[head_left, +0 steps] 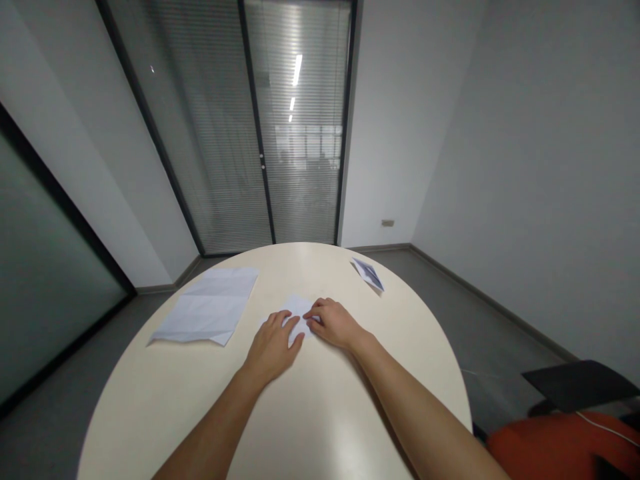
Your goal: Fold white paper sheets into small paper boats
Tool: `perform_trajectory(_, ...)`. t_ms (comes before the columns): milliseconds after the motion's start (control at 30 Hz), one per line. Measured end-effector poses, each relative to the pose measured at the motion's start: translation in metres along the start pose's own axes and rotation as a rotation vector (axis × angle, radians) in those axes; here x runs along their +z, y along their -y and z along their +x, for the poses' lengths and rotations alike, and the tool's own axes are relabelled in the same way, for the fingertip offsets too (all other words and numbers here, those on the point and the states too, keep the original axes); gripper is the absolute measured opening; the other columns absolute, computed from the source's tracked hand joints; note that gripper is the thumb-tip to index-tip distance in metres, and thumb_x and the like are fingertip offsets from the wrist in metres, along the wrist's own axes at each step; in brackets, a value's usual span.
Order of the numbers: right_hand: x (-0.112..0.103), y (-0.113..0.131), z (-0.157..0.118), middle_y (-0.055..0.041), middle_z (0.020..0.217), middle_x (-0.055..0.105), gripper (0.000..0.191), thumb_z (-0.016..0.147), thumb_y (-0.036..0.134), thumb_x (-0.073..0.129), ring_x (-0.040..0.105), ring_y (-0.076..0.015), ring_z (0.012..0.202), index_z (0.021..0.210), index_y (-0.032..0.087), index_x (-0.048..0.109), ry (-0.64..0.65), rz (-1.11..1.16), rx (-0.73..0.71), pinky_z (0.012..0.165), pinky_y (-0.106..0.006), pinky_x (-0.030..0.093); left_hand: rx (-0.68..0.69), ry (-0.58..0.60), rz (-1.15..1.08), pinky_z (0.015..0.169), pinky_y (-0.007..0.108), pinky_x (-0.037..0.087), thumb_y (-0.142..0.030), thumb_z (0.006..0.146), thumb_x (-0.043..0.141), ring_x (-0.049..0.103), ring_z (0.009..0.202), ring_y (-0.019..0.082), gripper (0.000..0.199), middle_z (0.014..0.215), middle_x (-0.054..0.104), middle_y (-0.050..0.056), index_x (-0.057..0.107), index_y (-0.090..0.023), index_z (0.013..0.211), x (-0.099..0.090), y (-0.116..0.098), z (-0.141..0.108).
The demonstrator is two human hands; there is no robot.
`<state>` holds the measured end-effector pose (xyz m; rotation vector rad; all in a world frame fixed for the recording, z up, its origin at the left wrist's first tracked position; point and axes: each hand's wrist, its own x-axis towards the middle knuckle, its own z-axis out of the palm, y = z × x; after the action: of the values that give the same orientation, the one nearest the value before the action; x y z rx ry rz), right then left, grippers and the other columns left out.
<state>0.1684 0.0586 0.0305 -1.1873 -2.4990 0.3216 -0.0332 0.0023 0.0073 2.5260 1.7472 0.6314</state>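
A small piece of folded white paper (299, 307) lies on the round table, partly hidden under both hands. My left hand (274, 343) rests on its left side, with the thumb and index finger apart. From the right, my right hand (334, 323) reaches the same paper; its fingers are curled, with the thumb and index finger closed at the paper's right part. Further left lies a larger creased white sheet (210, 303), its near edge slightly raised. Toward the far right of the table sits a folded paper piece (369, 274) with a dark printed area.
The cream round table (300, 427) has a curved edge. An orange chair seat (545, 447) and a black panel (583, 383) are at the lower right. Behind the table stand a glass door with blinds (305, 187) and a white wall (395, 133) with an outlet.
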Motion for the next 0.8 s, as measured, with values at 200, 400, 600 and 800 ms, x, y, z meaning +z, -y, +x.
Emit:
perform_trajectory(200, 0.0, 0.0, 0.0, -0.0101, 0.113, 0.071, 0.029, 0.096, 0.028, 0.058, 0.062, -0.0225, 0.105, 0.117, 0.021, 0.078, 0.005, -0.005, 0.004, 0.095, -0.033, 0.042, -0.029, -0.006, 0.039, 0.108, 0.043, 0.044, -0.039, 0.101, 0.048, 0.055, 0.123, 0.028, 0.038, 0.132, 0.061, 0.013, 0.065, -0.021, 0.129, 0.001, -0.007, 0.002)
perform_trajectory(400, 0.0, -0.002, -0.001, -0.0101, 0.113, 0.071, 0.029, 0.097, 0.027, 0.058, 0.063, -0.0222, 0.104, 0.116, 0.021, 0.078, 0.013, -0.017, -0.003, 0.096, -0.033, 0.042, -0.035, -0.012, 0.071, 0.108, 0.043, 0.044, -0.04, 0.1, 0.05, 0.055, 0.121, 0.028, 0.038, 0.131, 0.062, 0.013, 0.066, -0.02, 0.128, 0.002, -0.009, 0.003)
perform_trajectory(600, -0.001, -0.003, -0.002, -0.0094, 0.113, 0.072, 0.028, 0.097, 0.028, 0.058, 0.063, -0.0222, 0.104, 0.116, 0.022, 0.078, -0.002, -0.018, 0.001, 0.095, -0.032, 0.043, -0.028, -0.018, 0.071, 0.108, 0.043, 0.045, -0.041, 0.1, 0.05, 0.054, 0.123, 0.028, 0.035, 0.132, 0.063, 0.012, 0.068, -0.02, 0.122, -0.001, -0.012, 0.001)
perform_trajectory(800, -0.001, -0.003, -0.002, -0.0097, 0.113, 0.071, 0.028, 0.097, 0.028, 0.058, 0.063, -0.0221, 0.104, 0.116, 0.023, 0.078, 0.001, -0.024, -0.018, 0.095, -0.032, 0.043, -0.047, 0.003, 0.093, 0.108, 0.042, 0.044, -0.04, 0.101, 0.048, 0.054, 0.125, 0.028, 0.039, 0.135, 0.062, 0.013, 0.065, -0.019, 0.13, -0.002, -0.015, 0.0)
